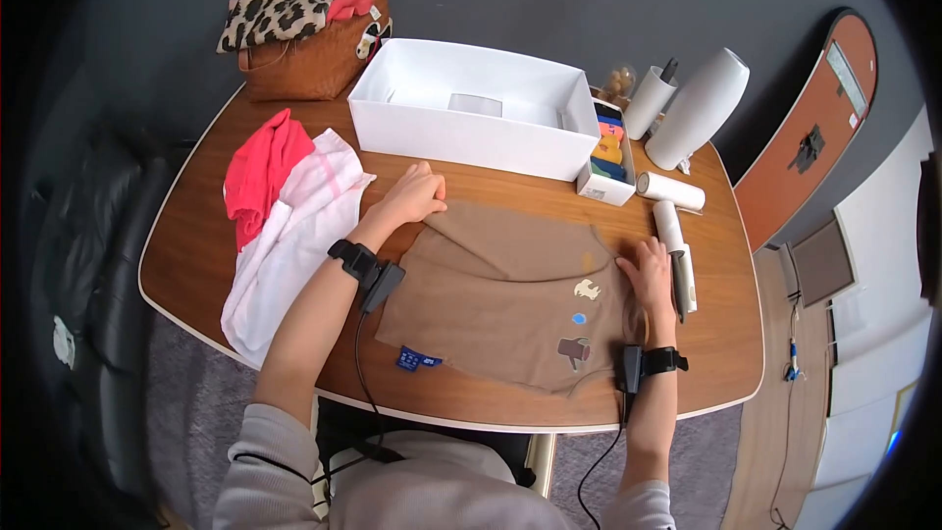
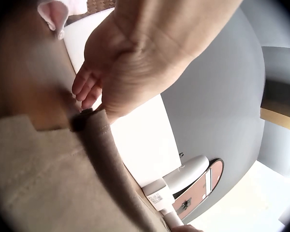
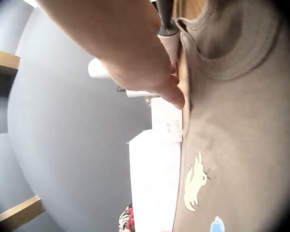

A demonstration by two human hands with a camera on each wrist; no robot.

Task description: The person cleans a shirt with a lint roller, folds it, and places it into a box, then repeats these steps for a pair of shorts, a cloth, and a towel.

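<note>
A brown shirt lies spread on the table, with a few creases across it. Pale, blue and dark patches mark its right part, and a blue label shows at its lower left. My left hand pinches the shirt's upper left corner; in the left wrist view the fabric edge rises to the fingers. On the far right, my right hand rests at the shirt's upper right edge, thumb toward the cloth and fingers loosely spread. The neckline shows near it in the right wrist view.
White cloth and red cloth lie left. Behind stand a brown bag piled with clothes, a large white box and a small box of colourful folded items. White cylinders and a tall white object are at right.
</note>
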